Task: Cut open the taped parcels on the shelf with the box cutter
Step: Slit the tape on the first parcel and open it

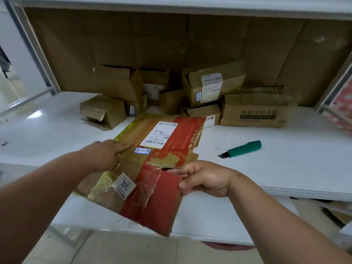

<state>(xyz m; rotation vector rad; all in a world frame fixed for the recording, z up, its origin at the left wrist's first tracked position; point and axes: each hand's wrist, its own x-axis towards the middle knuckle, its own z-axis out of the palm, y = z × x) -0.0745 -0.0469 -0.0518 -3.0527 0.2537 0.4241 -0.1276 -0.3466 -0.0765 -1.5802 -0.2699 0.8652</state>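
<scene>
- Pale floor tiles (122, 250) show at the bottom, under the front edge of a white shelf (285, 164).
- Nearest on the shelf, a red-and-tan parcel (152, 180) lies flat and overhangs the front edge; it carries a white label and a "301" sticker.
- Left hand (106, 155) rests on the parcel's left side, fingers curled over its edge.
- Right hand (205, 178) pinches a loosened red flap at the parcel's right edge.
- Right of the parcel and apart from it, a green cutter (242, 149) lies on the shelf, held by neither hand.
- Farther back, brown boxes (213, 84) are piled together.
- Cardboard (171, 39) lines the back wall.
</scene>
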